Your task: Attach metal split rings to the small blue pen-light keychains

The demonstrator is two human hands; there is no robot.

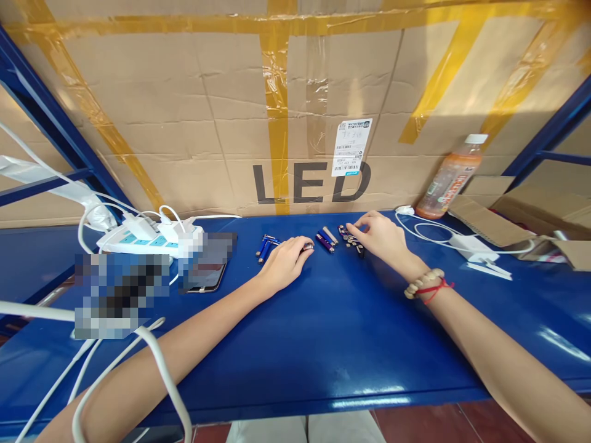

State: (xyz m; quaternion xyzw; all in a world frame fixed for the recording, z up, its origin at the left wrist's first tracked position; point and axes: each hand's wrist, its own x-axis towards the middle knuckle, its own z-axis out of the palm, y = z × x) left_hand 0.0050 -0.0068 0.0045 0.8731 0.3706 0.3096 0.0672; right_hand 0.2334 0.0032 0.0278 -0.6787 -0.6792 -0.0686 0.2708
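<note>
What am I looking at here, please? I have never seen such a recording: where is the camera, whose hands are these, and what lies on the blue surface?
There is no machine: a person works with two bare hands. The single camera sits on their head and looks forward and down. The left hand curls beside small blue cylinders, fingertips at a small metal piece; whether it grips it is unclear. The right hand touches a heap of small dark parts. On the blue table also lie a power strip, a phone, a white charger and a drink bottle.
</note>
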